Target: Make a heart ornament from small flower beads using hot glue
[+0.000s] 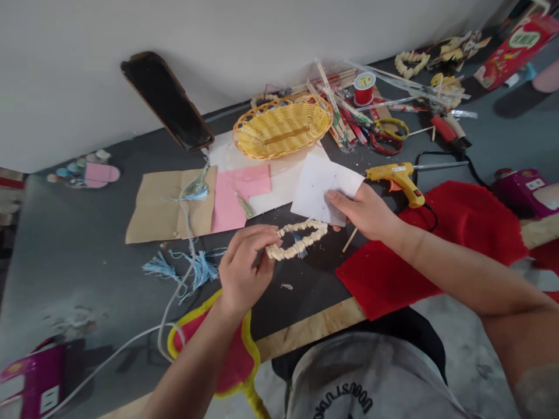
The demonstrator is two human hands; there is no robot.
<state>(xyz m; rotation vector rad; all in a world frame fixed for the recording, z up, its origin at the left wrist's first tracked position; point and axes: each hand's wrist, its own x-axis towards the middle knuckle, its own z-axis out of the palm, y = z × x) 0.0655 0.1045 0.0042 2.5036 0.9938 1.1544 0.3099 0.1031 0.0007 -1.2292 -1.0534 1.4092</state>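
Observation:
Between the fingers of my left hand (248, 265) is a cream, knobbly ring (292, 252), held tilted above the dark tabletop. My right hand (364, 210) grips a white sheet of paper (321, 185) by its lower right side, thumb on top. The paper carries a few small dark marks, and its lower edge comes close to the ring. Light blue tassels (203, 269) lie left of my left hand. Just beyond my right hand rests a yellow hot glue gun (404, 177). Red felt (463, 215) spreads beneath my right forearm.
A yellow wicker basket (283, 129) stands at the back, beside wrapped sticks, scissors (388, 137) and a red thread spool (364, 88). A phone (168, 102) leans against the wall. Brown paper (163, 203) and pink paper (227, 198) lie left. A white cable (163, 326) crosses the left side.

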